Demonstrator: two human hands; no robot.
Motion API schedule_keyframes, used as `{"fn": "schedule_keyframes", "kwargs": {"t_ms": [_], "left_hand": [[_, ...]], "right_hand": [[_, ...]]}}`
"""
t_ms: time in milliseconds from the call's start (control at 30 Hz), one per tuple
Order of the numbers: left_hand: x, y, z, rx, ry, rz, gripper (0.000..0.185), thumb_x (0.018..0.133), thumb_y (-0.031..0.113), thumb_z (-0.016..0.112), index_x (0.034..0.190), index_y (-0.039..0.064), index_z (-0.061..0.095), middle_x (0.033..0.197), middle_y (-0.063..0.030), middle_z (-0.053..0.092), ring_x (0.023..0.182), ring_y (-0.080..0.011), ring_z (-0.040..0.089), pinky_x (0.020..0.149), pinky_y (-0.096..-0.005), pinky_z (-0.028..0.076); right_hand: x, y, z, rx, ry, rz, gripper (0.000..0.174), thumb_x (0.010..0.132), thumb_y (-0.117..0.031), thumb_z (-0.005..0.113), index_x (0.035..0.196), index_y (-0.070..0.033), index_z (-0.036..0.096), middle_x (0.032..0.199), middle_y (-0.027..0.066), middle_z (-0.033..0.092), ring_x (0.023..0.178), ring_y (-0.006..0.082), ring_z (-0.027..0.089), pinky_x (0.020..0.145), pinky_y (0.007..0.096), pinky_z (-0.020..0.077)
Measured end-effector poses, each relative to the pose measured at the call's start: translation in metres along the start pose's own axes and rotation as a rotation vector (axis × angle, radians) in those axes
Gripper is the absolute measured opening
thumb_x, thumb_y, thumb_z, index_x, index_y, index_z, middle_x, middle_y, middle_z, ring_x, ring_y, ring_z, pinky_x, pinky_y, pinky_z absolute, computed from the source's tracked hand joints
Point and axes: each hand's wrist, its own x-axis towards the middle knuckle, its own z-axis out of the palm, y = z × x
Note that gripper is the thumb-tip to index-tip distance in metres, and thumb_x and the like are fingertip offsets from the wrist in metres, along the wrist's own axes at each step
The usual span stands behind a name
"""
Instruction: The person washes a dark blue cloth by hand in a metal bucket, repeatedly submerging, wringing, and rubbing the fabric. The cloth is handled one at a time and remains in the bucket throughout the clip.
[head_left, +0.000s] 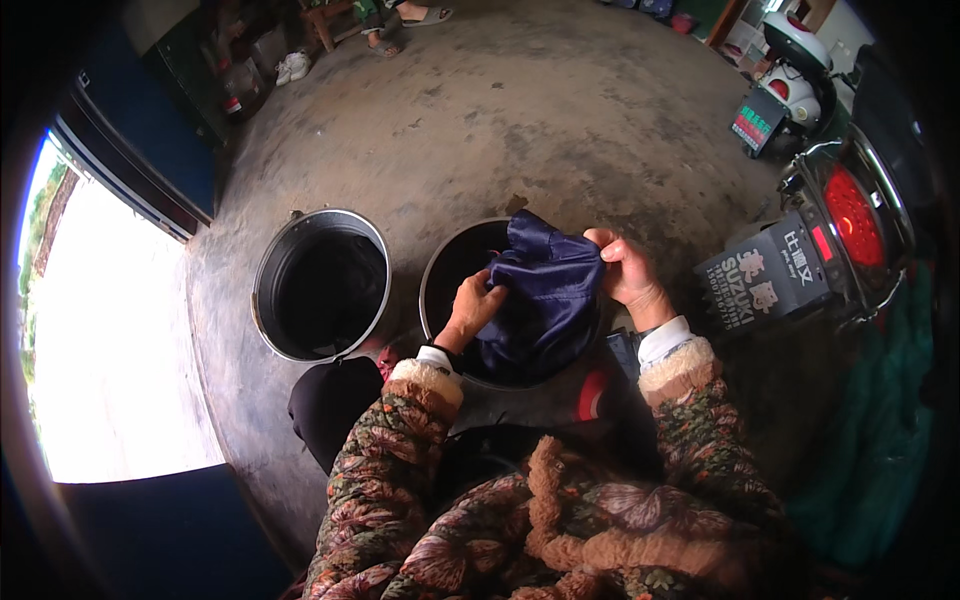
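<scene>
A dark blue, shiny cloth garment (544, 281) is spread between my two hands over a round dark bucket (429, 285). My left hand (474, 304) grips its left side, thumb and fingers closed on the fabric. At the upper right corner my right hand (626, 270) pinches the edge of the cloth. The lower part of the garment hangs down into the bucket, and what lies beneath it is hidden. A second dark bucket (259, 289) with a pale metal rim stands to the left, with dark contents that I cannot make out.
Two parked scooters stand at the right, the nearer with a red tail light (853, 215) and a mudguard flap (765, 270) that bears writing. A bright doorway (120, 330) lies at left. At the top are white shoes (292, 67) and another person's sandalled feet (385, 49). Green sheeting (870, 450) lies lower right.
</scene>
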Motion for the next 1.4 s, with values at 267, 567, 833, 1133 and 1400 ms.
{"fn": "schedule_keyframes", "kwargs": {"t_ms": [267, 567, 833, 1133, 1400], "left_hand": [[-0.025, 0.07, -0.048, -1.202, -0.196, -0.126, 0.033, 0.077, 0.015, 0.042, 0.101, 0.001, 0.059, 0.104, -0.0126, 0.063, 0.1, -0.0266, 0.057, 0.095, -0.0363, 0.041], [-0.035, 0.08, -0.059, -1.345, -0.282, -0.219, 0.036, 0.078, 0.022, 0.045, 0.101, -0.002, 0.06, 0.1, -0.0152, 0.065, 0.095, -0.0301, 0.06, 0.091, -0.0404, 0.044], [-0.017, 0.033, -0.073, -1.279, -0.031, -0.343, 0.034, 0.087, 0.023, 0.045, 0.109, 0.0, 0.057, 0.107, -0.0142, 0.062, 0.1, -0.0294, 0.059, 0.095, -0.0435, 0.042], [-0.01, 0.011, -0.047, -1.202, -0.125, -0.449, 0.029, 0.093, 0.023, 0.045, 0.107, 0.001, 0.059, 0.102, -0.0129, 0.064, 0.092, -0.0263, 0.062, 0.087, -0.0404, 0.048], [-0.018, 0.029, -0.048, -1.119, -0.138, -0.531, 0.029, 0.093, 0.023, 0.047, 0.107, 0.002, 0.06, 0.104, -0.0118, 0.064, 0.094, -0.0254, 0.062, 0.087, -0.0393, 0.048]], "right_hand": [[-0.001, 0.016, -0.027, -0.937, -0.033, 0.091, 0.02, 0.072, -0.014, 0.06, 0.086, 0.0, 0.056, 0.078, 0.0043, 0.058, 0.073, 0.0125, 0.054, 0.069, 0.0268, 0.0465], [0.015, 0.089, -0.007, -1.264, -0.113, 0.073, 0.044, 0.073, -0.023, 0.068, 0.107, 0.001, 0.058, 0.1, 0.0229, 0.062, 0.096, 0.0322, 0.06, 0.083, 0.0364, 0.0458], [0.001, 0.016, -0.002, -0.515, 0.176, -0.035, 0.014, 0.079, -0.015, 0.063, 0.079, -0.001, 0.062, 0.073, -0.0028, 0.06, 0.071, 0.0073, 0.054, 0.067, 0.0236, 0.0423], [-0.014, 0.052, 0.001, -0.766, -0.013, 0.288, 0.067, 0.083, -0.041, 0.064, 0.13, 0.001, 0.04, 0.123, 0.0135, 0.05, 0.114, 0.0202, 0.047, 0.097, 0.0297, 0.0364], [-0.007, 0.115, -0.023, -0.498, 0.225, 0.307, 0.07, 0.078, -0.041, 0.068, 0.131, -0.006, 0.038, 0.125, 0.0199, 0.049, 0.115, 0.0331, 0.048, 0.095, 0.0376, 0.0403]]}}
